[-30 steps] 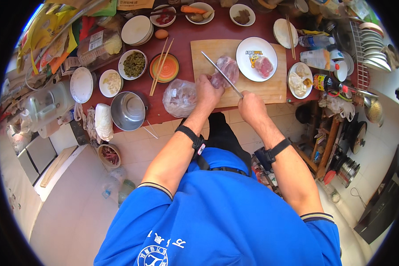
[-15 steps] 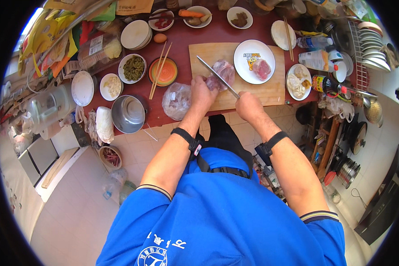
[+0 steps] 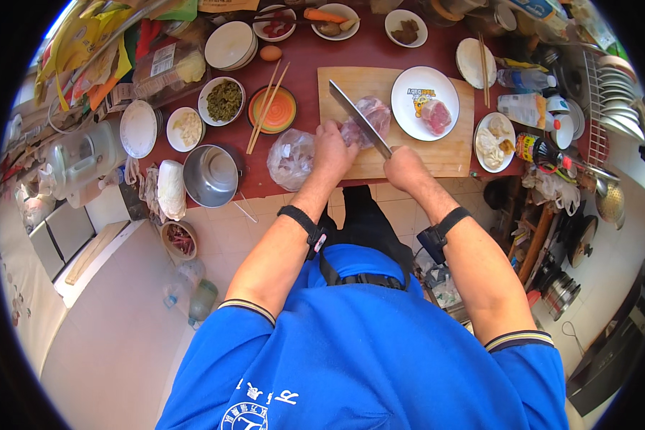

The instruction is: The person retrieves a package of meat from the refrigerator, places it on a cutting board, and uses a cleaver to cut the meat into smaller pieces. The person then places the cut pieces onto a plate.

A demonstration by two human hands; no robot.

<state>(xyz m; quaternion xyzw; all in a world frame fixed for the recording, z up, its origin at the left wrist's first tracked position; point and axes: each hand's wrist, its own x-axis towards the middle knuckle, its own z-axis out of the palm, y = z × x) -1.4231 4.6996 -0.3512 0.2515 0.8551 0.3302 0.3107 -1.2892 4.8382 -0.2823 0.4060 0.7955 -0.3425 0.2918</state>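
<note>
A wooden cutting board (image 3: 444, 159) carries a chunk of raw meat (image 3: 377, 115), pinkish and partly glossy. My left hand (image 3: 337, 152) has its fingers curled over the meat's left end and holds it on the board. In my right hand (image 3: 406, 170) is the handle of a kitchen knife (image 3: 360, 118), whose blade slants up and left across the meat. How deep the edge sits cannot be seen. To the right, a white plate (image 3: 406, 80) on the board bears a smaller piece of raw meat (image 3: 435, 117). A clear plastic bag (image 3: 291, 159) lies beside my left wrist.
Left of the board are an orange dish (image 3: 272, 110) with chopsticks across it, a bowl of chopped greens (image 3: 221, 100) and a metal pot (image 3: 211, 175) at the table's edge. An egg (image 3: 271, 53) lies farther back. Rightward stand a plate of garlic (image 3: 494, 142) and bottles.
The knife blade has turned, so more of its flat side shows. My left hand stays on the meat. The whole view has shifted slightly, with the table things appearing farther right.
</note>
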